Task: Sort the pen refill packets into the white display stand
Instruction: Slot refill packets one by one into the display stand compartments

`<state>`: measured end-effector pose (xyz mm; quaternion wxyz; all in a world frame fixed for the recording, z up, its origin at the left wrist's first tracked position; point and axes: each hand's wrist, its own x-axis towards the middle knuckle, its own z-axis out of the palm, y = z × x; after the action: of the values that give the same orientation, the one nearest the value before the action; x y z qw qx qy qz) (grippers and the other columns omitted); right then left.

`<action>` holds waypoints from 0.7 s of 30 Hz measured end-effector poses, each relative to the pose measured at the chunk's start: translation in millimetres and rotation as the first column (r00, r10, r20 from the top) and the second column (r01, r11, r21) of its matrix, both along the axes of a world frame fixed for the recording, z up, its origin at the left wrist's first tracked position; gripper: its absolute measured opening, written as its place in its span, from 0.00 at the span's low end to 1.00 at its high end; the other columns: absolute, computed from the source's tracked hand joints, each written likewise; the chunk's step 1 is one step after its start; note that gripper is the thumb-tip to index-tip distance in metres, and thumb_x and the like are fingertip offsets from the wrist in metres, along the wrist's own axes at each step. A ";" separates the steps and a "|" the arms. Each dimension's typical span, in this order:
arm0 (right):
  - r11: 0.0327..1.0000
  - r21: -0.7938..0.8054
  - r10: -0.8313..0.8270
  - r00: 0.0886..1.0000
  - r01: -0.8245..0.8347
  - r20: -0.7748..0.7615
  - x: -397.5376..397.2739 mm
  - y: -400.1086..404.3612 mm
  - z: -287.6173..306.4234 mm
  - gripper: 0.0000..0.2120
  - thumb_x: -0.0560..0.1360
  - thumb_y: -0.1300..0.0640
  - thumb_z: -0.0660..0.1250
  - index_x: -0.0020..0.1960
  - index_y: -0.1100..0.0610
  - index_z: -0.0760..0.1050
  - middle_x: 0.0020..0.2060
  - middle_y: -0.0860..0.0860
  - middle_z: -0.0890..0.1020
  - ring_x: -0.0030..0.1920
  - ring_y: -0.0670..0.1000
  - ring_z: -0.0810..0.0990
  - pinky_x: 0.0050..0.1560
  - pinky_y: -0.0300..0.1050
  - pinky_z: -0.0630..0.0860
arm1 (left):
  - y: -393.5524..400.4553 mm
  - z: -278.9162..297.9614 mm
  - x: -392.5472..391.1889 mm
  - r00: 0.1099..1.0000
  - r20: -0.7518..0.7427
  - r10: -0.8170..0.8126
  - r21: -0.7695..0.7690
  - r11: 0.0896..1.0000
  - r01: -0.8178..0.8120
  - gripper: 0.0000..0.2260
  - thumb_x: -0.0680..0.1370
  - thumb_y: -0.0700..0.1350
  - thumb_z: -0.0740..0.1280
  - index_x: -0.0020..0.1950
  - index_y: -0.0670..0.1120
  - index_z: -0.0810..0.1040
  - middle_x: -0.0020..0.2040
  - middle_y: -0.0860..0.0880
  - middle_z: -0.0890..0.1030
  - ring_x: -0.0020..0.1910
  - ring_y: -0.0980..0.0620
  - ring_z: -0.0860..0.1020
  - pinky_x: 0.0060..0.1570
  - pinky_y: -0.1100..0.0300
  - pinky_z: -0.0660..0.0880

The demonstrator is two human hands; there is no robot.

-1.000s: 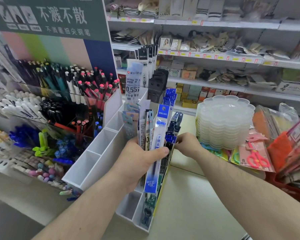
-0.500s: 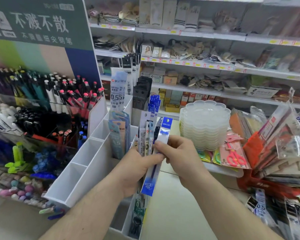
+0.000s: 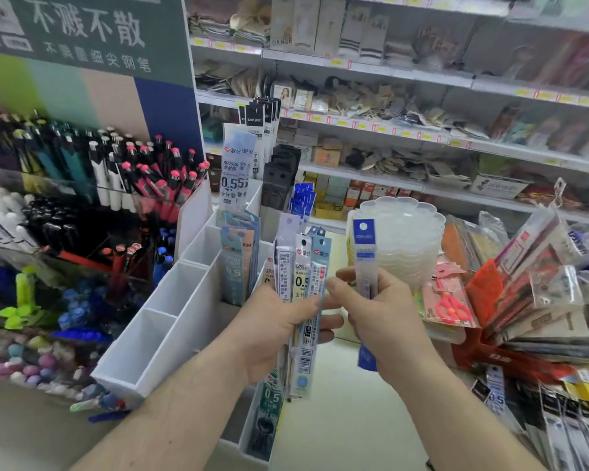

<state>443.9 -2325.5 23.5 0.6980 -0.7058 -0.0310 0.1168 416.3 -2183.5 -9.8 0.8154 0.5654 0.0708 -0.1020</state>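
Between the two hands, just in front of the stand [image 3: 170,334], the refill packets are split. The left hand [image 3: 272,334] grips a fan of packets [image 3: 303,287], thumb across their fronts, all upright with hang-holes at the top. The right hand [image 3: 381,321] pinches one blue packet [image 3: 364,253], also upright, held just to the right of the fan and apart from it.

That single packet's long axis runs near vertical, which already matches the stand's deep, open-topped slots. The stand lies up and to the left of the right hand, with the left hand and its fan sitting between them. Blue-topped packets [image 3: 301,202] stand in a rear slot beyond the fan; these look like the likely match, though the printing is too blurred to confirm.

So the coming move probably asks the right hand to carry its packet over or behind the fan, keep it vertical, and lower it bottom-first. The left hand is nearer the stand, but its grip is full.
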 end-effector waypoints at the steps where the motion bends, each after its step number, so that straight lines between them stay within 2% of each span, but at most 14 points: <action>1: 1.000 0.003 0.007 1.000 -0.007 -0.020 -0.6 2.6 1.4 0.03 0.76 0.65 0.70 0.46 0.62 0.76 0.27 0.45 0.82 0.25 0.40 0.78 0.24 0.33 0.71 | -0.1 -0.7 -0.5 1.000 0.001 -0.004 0.012 1.000 0.004 0.12 0.80 0.38 0.65 0.63 0.47 0.79 0.54 0.43 0.85 0.51 0.42 0.84 0.43 0.56 0.80; 4: 0.999 -0.017 0.033 0.996 -0.034 -0.078 1.8 5.2 3.7 0.03 0.76 0.67 0.70 0.46 0.66 0.77 0.34 0.52 0.86 0.30 0.45 0.83 0.27 0.37 0.75 | 0.6 -5.1 -0.1 0.999 -0.018 -0.026 0.002 1.000 0.026 0.13 0.80 0.37 0.64 0.64 0.45 0.78 0.55 0.41 0.85 0.53 0.40 0.84 0.43 0.54 0.80; 7: 0.999 -0.026 -0.024 0.995 0.022 -0.101 5.6 2.1 2.8 0.04 0.76 0.67 0.69 0.43 0.64 0.76 0.31 0.53 0.83 0.25 0.46 0.75 0.23 0.39 0.70 | 0.0 -6.4 -0.2 0.999 -0.016 -0.042 0.015 0.999 0.043 0.13 0.78 0.41 0.68 0.63 0.42 0.79 0.55 0.39 0.84 0.52 0.40 0.84 0.50 0.46 0.81; 9: 0.996 -0.024 -0.086 0.990 0.084 -0.111 8.5 -0.5 0.6 0.04 0.78 0.65 0.65 0.45 0.61 0.75 0.28 0.51 0.79 0.25 0.47 0.68 0.25 0.40 0.65 | 0.1 -6.6 0.1 1.000 -0.021 -0.022 0.067 0.998 0.023 0.12 0.80 0.42 0.67 0.62 0.39 0.78 0.53 0.40 0.85 0.52 0.42 0.84 0.54 0.45 0.81; 11: 0.991 -0.021 -0.134 0.986 0.133 -0.099 9.3 -1.9 1.6 0.06 0.80 0.64 0.62 0.46 0.59 0.75 0.32 0.54 0.80 0.25 0.48 0.68 0.26 0.40 0.64 | -0.1 -7.0 1.0 0.999 -0.047 -0.014 0.002 1.000 0.014 0.10 0.82 0.41 0.64 0.60 0.40 0.78 0.51 0.41 0.85 0.49 0.42 0.84 0.48 0.48 0.81; 13: 0.991 -0.018 -0.135 0.988 0.134 -0.076 9.2 -3.4 3.7 0.07 0.79 0.65 0.61 0.47 0.58 0.75 0.34 0.55 0.84 0.25 0.48 0.74 0.23 0.39 0.67 | 0.3 -7.1 1.4 0.998 -0.059 0.003 -0.046 0.999 -0.006 0.11 0.78 0.44 0.67 0.58 0.42 0.79 0.49 0.41 0.86 0.46 0.42 0.84 0.44 0.49 0.81; 15: 0.990 -0.023 -0.138 0.990 0.137 -0.027 9.5 -6.4 5.1 0.05 0.77 0.66 0.63 0.44 0.60 0.74 0.33 0.57 0.82 0.26 0.49 0.74 0.23 0.37 0.67 | 0.6 -7.5 0.6 0.998 -0.057 -0.001 -0.065 0.998 -0.003 0.14 0.72 0.47 0.69 0.56 0.43 0.82 0.42 0.44 0.84 0.40 0.45 0.83 0.40 0.50 0.81; 17: 0.988 -0.008 -0.152 0.988 0.152 0.011 10.9 -10.0 4.9 0.04 0.74 0.67 0.68 0.43 0.61 0.73 0.34 0.61 0.77 0.25 0.50 0.73 0.24 0.38 0.69 | 0.1 -6.3 -0.4 0.998 -0.059 -0.025 -0.082 0.996 0.020 0.15 0.71 0.47 0.70 0.54 0.42 0.82 0.37 0.46 0.81 0.35 0.48 0.81 0.36 0.54 0.80; 19: 0.992 0.012 -0.123 0.992 0.123 0.007 11.7 -12.3 2.5 0.07 0.73 0.66 0.71 0.48 0.64 0.73 0.38 0.62 0.81 0.34 0.55 0.83 0.34 0.45 0.78 | -0.7 -5.0 -1.4 0.997 -0.061 -0.050 -0.090 0.995 0.045 0.15 0.71 0.48 0.69 0.53 0.41 0.80 0.35 0.47 0.80 0.33 0.49 0.81 0.34 0.56 0.79; 21: 0.994 0.001 -0.113 0.993 0.113 -0.016 10.1 -12.0 -2.2 0.14 0.71 0.62 0.75 0.53 0.59 0.74 0.44 0.60 0.83 0.45 0.58 0.85 0.49 0.56 0.81 | -0.4 -5.7 -2.0 0.997 -0.049 -0.064 -0.072 0.996 0.060 0.13 0.71 0.48 0.70 0.51 0.41 0.79 0.35 0.46 0.80 0.32 0.49 0.80 0.34 0.56 0.79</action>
<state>453.9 -2337.5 21.3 0.7045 -0.7047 0.0143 0.0827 414.3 -2183.9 -15.5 0.8292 0.5354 0.0706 -0.1443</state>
